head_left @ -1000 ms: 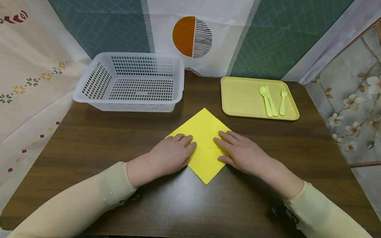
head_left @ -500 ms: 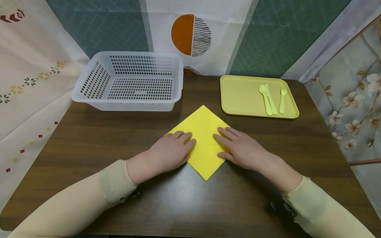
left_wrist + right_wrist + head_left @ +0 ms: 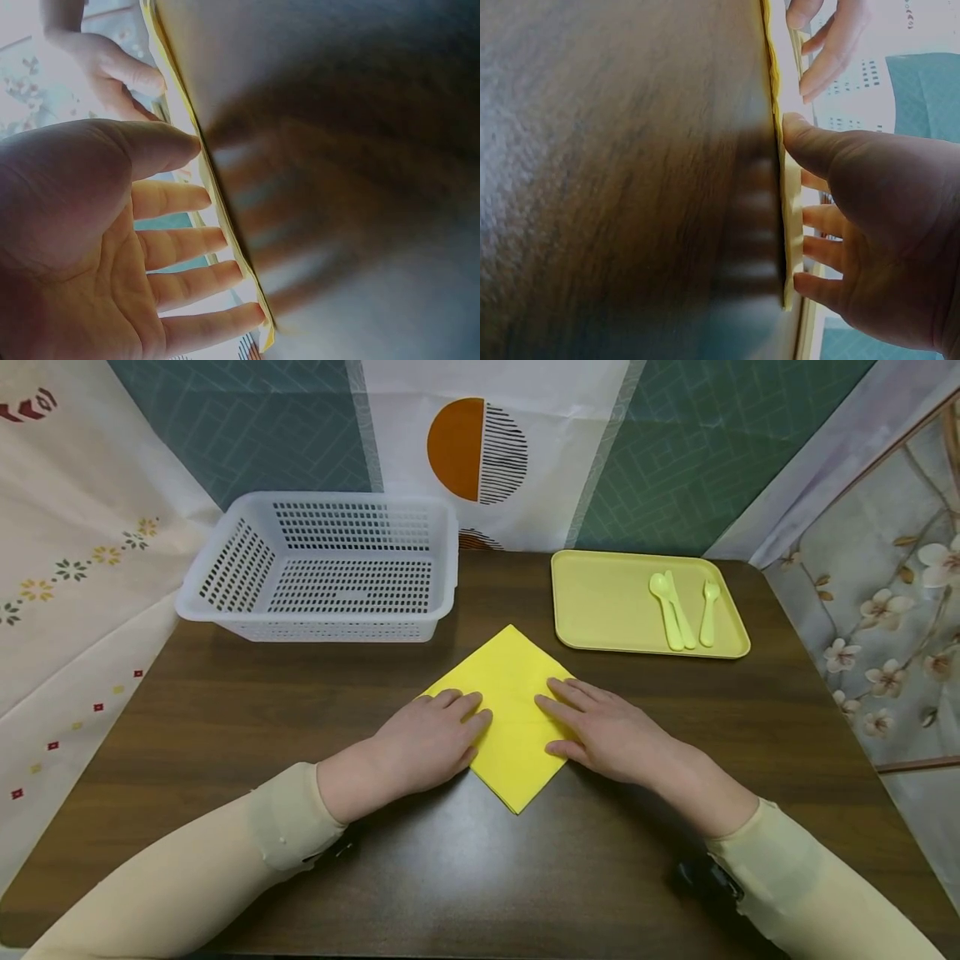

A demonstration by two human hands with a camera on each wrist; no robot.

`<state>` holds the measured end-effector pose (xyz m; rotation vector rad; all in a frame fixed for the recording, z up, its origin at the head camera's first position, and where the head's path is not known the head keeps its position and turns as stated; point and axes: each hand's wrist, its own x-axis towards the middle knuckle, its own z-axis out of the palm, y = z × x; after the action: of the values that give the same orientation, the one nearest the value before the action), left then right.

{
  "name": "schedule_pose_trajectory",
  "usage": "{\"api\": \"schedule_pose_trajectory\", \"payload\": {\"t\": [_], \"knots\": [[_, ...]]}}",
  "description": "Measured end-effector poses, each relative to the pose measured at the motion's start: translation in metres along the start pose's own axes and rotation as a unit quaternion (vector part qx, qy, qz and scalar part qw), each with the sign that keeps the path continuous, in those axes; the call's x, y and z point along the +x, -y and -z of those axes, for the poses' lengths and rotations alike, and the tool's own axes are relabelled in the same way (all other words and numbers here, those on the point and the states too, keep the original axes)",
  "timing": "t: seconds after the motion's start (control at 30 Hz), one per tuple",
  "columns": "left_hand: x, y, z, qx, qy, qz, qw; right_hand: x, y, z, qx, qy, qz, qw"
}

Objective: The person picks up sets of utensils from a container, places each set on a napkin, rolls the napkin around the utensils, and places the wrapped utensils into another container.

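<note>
A folded yellow napkin (image 3: 514, 693) lies flat on the dark wooden table, turned so one corner points toward the person. My left hand (image 3: 429, 737) rests on its left corner, fingers spread and nearly straight. On the opposite corner my right hand (image 3: 617, 732) lies with extended fingers and the thumb apart. In the left wrist view, the left fingertips (image 3: 214, 236) touch down along the napkin's layered edge (image 3: 225, 202). The right wrist view has the right thumb (image 3: 806, 142) and fingertips on the napkin's edge (image 3: 789, 217). Both side corners are covered by the hands.
A white perforated plastic basket (image 3: 442, 602) stands at the back left. At the back right sits a pale yellow tray (image 3: 600, 602) bearing a spoon (image 3: 666, 610), a knife (image 3: 681, 614) and a fork (image 3: 708, 614). Patterned cloths hang behind and at both sides of the table (image 3: 465, 877).
The whole head view has shifted slightly. Both hands keep their places on the napkin, and the napkin keeps its shape.
</note>
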<state>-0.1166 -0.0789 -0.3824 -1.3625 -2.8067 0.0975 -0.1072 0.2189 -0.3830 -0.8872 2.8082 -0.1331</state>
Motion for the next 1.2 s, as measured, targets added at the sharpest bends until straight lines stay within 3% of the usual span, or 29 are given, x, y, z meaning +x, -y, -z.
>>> {"api": "schedule_pose_trajectory", "payload": {"t": [0.7,1.2], "knots": [[-0.002,0.000,0.001,-0.002,-0.002,-0.004,1.0000,-0.003,-0.001,-0.001,0.003,-0.006,0.003,1.000],[-0.003,0.005,0.003,-0.002,-0.017,-0.006,0.9998,-0.010,-0.010,-0.005,-0.012,-0.073,0.006,0.997]]}}
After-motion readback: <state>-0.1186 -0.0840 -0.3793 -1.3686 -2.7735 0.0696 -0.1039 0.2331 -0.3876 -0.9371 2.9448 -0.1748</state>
